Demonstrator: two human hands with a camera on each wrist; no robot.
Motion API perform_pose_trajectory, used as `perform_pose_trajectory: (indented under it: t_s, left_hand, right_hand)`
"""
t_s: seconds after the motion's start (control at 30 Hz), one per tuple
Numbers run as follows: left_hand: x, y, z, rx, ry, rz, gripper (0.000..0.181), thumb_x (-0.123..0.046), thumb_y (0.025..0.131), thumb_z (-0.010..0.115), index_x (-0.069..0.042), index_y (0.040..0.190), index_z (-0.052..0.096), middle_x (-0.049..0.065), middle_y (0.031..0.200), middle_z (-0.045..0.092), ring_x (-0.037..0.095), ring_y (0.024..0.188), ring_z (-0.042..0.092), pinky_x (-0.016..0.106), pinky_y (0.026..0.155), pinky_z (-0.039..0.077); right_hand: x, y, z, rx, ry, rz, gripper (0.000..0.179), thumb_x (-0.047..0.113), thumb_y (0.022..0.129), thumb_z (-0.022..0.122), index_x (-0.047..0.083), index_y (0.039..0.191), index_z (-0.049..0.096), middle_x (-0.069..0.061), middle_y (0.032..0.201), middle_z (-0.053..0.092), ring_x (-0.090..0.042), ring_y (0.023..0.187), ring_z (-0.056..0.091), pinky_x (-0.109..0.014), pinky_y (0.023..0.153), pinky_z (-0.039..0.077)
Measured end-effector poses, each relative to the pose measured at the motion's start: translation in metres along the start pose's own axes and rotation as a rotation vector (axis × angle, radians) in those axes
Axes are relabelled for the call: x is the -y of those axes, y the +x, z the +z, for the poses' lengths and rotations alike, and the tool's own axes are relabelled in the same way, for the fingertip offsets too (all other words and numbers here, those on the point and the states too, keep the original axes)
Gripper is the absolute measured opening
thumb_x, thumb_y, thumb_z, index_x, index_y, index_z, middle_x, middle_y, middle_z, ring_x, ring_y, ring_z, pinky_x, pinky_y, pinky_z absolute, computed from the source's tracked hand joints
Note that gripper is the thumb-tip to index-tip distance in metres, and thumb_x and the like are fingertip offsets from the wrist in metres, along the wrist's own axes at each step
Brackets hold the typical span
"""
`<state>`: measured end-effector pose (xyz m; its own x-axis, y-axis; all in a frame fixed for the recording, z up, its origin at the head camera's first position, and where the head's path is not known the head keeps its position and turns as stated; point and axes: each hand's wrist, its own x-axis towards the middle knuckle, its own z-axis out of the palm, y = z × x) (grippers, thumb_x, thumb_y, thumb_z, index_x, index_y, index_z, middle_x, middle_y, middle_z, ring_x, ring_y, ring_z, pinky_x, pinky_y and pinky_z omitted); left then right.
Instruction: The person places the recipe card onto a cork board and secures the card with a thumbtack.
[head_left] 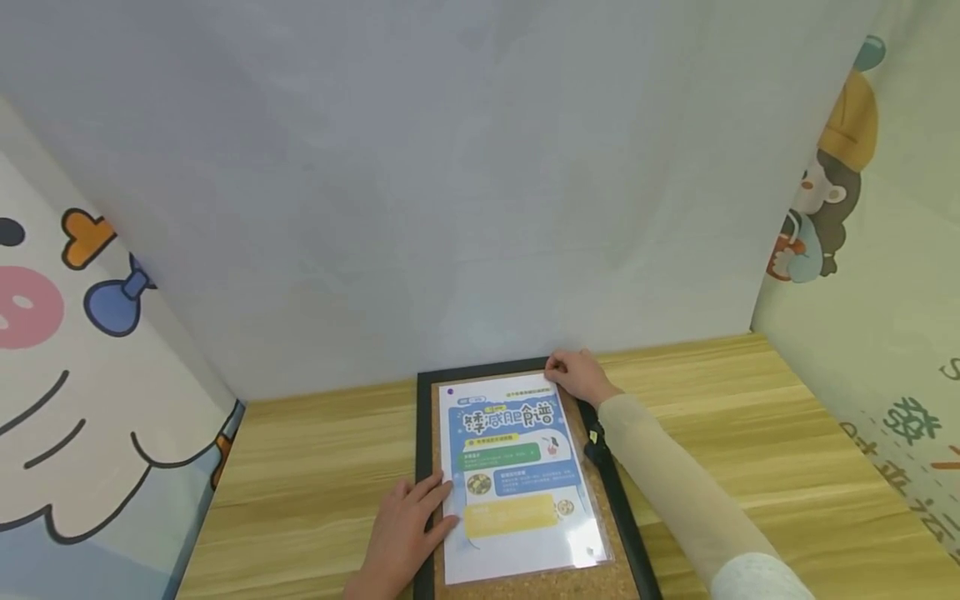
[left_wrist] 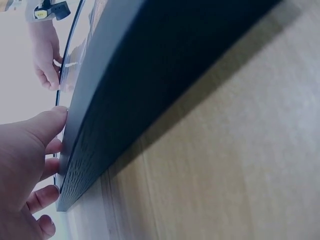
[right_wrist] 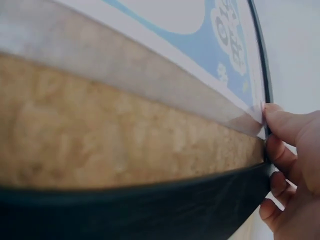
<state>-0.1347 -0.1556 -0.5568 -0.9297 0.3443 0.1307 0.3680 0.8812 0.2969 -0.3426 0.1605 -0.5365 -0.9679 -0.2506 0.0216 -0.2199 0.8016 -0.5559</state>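
Observation:
A laminated poster (head_left: 517,533) with blue, green and yellow blocks lies on a black-framed cork board (head_left: 555,583). A small purple push pin (head_left: 451,391) shows at its upper left corner. My right hand (head_left: 581,375) pinches the poster's upper right corner beside the frame; in the right wrist view the thumb tip (right_wrist: 271,110) meets the clear film, the other fingers curled beneath. Anything small between those fingertips is hidden. My left hand (head_left: 408,529) rests over the frame's left side, its fairly straight fingers touching the poster's left edge.
The board lies on a wood-grain table (head_left: 315,475), its far edge close to a grey-white wall (head_left: 450,208). Cartoon-printed panels stand at left (head_left: 75,400) and right (head_left: 862,350). A black wrist device (head_left: 596,446) sits by the right forearm.

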Motion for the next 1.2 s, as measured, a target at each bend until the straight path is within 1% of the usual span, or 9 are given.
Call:
perform_pose_trajectory:
  t_s: [0.17,0.23,0.33,0.4,0.47,0.57,0.73,0.97,1.2]
  left_hand:
    - [-0.001,0.001,0.001,-0.063,0.014,0.018,0.037,-0.037,0.088,0.063,-0.02,0.121,0.065,0.001,0.127,0.059,0.012,0.077,0.036,0.029,0.068,0.03]
    - [0.0,0.002,0.0,-0.079,0.007,0.018,0.033,-0.031,0.089,0.064,-0.02,0.12,0.066,0.0,0.126,0.06,0.012,0.075,0.036,0.027,0.066,0.03]
    - [0.0,0.004,-0.001,-0.098,0.013,0.036,0.03,-0.025,0.088,0.065,-0.019,0.118,0.068,0.0,0.125,0.061,0.012,0.073,0.036,0.025,0.064,0.029]
    - [0.001,0.004,-0.002,-0.111,0.007,0.045,0.029,-0.023,0.087,0.067,-0.018,0.116,0.069,0.001,0.123,0.062,0.012,0.072,0.035,0.025,0.064,0.029]
    - [0.002,0.005,-0.002,-0.126,0.004,0.05,0.028,-0.021,0.086,0.068,-0.018,0.114,0.07,0.0,0.122,0.063,0.011,0.07,0.035,0.025,0.063,0.029]
    - [0.003,0.005,-0.001,-0.133,-0.019,0.036,0.028,-0.021,0.086,0.068,-0.019,0.113,0.07,-0.001,0.121,0.063,0.01,0.071,0.037,0.024,0.063,0.03]
    - [0.004,0.006,0.001,-0.117,-0.015,0.031,0.028,-0.022,0.087,0.067,-0.018,0.114,0.07,-0.002,0.122,0.063,0.01,0.071,0.036,0.024,0.064,0.03]
    - [0.005,0.005,0.0,-0.123,-0.011,0.03,0.027,-0.023,0.087,0.067,-0.018,0.114,0.07,-0.001,0.122,0.063,0.011,0.071,0.034,0.024,0.064,0.03]
    - [0.004,0.004,0.001,-0.133,-0.015,0.038,0.028,-0.023,0.087,0.067,-0.018,0.114,0.07,-0.001,0.122,0.063,0.011,0.072,0.035,0.024,0.064,0.031]
  right_hand:
    - [-0.004,-0.001,0.002,-0.029,0.023,0.009,0.011,0.023,0.09,0.063,0.014,0.087,0.065,0.002,0.071,0.058,-0.02,0.075,0.045,-0.036,0.074,0.036]
    - [-0.005,-0.001,0.0,-0.046,0.042,-0.004,0.01,0.022,0.09,0.063,0.013,0.087,0.065,0.002,0.071,0.059,-0.018,0.073,0.048,-0.039,0.083,0.036]
    - [-0.008,-0.005,-0.004,-0.049,0.095,-0.028,0.012,0.021,0.09,0.062,0.01,0.091,0.066,0.0,0.075,0.062,-0.016,0.069,0.052,-0.037,0.081,0.041]
    - [-0.011,-0.008,-0.008,-0.044,0.123,-0.04,0.014,0.021,0.091,0.061,0.008,0.093,0.066,-0.001,0.077,0.062,-0.016,0.069,0.052,-0.035,0.075,0.043]
    - [-0.015,-0.013,-0.012,-0.039,0.136,-0.05,0.016,0.022,0.092,0.061,0.007,0.095,0.066,-0.002,0.08,0.062,-0.016,0.07,0.052,-0.032,0.065,0.043]
    - [-0.025,-0.022,-0.019,-0.059,0.129,-0.066,0.015,0.021,0.092,0.061,0.006,0.094,0.065,-0.003,0.08,0.061,-0.017,0.071,0.052,-0.032,0.066,0.042]
    - [-0.04,-0.042,-0.033,-0.097,0.105,-0.088,0.013,0.019,0.092,0.06,0.007,0.093,0.065,-0.003,0.082,0.062,-0.016,0.074,0.053,-0.033,0.068,0.042]
    - [-0.045,-0.078,-0.058,-0.101,0.102,-0.124,0.014,0.019,0.093,0.058,0.007,0.094,0.066,-0.002,0.086,0.064,-0.017,0.078,0.054,-0.036,0.071,0.043]
    - [-0.055,-0.113,-0.066,-0.101,0.115,-0.151,0.014,0.021,0.093,0.059,0.009,0.094,0.067,0.002,0.085,0.064,-0.01,0.076,0.054,-0.03,0.067,0.043]
